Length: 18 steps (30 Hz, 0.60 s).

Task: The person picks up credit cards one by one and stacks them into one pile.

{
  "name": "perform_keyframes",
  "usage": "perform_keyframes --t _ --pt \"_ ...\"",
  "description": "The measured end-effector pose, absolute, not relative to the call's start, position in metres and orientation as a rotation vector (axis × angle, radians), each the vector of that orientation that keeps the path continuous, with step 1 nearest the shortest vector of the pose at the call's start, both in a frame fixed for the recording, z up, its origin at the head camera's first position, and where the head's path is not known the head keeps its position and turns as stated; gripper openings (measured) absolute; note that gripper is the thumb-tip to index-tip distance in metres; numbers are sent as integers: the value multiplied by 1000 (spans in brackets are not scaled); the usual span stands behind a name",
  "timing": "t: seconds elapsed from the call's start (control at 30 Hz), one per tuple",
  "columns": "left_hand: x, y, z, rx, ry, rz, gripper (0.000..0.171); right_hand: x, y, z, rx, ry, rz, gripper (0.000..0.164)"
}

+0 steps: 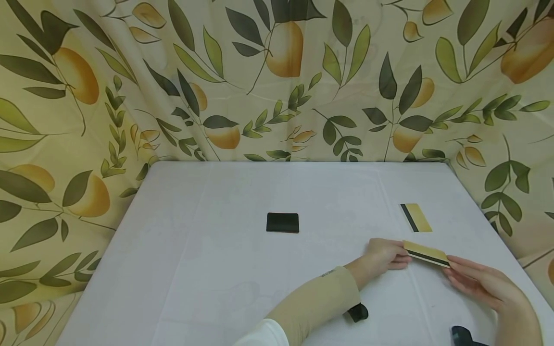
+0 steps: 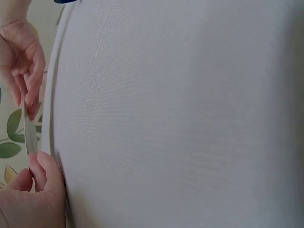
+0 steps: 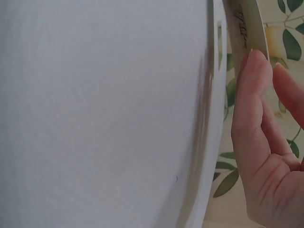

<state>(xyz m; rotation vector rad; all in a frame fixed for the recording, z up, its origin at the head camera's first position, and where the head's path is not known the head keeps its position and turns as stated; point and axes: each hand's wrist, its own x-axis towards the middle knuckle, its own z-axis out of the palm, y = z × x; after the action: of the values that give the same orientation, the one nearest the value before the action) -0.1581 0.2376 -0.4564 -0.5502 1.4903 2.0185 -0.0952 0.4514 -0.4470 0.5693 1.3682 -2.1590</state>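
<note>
A gold card with a black stripe (image 1: 426,254) is held above the table at the right, tilted down to the right. My left hand (image 1: 387,253) pinches its left end between thumb and curled fingers. At the other end, the fingertips of my right hand (image 1: 486,283) hold the card. The left wrist view shows the card (image 2: 31,135) edge-on between both hands. Dark writing marks the card (image 3: 247,23) in the right wrist view, where the right hand's fingertips overlap it. Just beyond the hands lies a second gold striped card (image 1: 417,217), flat on the table.
A black rectangular card-like object (image 1: 283,223) lies near the middle of the white table (image 1: 216,269). One dark curved object (image 1: 358,312) shows beside the left sleeve, another (image 1: 465,335) at the front right edge. Behind hangs a fruit-and-leaf patterned cloth (image 1: 259,110).
</note>
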Motion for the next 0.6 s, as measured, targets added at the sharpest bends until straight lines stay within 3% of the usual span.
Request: perform_keyframes --t 0.17,0.6 --pt "-162 235 -459 -539 1491 2071 21 -102 439 -444 511 1382 -2219 33" --pt "-176 215 -457 -454 1506 2160 23 -121 408 -434 666 1521 -2228 25"
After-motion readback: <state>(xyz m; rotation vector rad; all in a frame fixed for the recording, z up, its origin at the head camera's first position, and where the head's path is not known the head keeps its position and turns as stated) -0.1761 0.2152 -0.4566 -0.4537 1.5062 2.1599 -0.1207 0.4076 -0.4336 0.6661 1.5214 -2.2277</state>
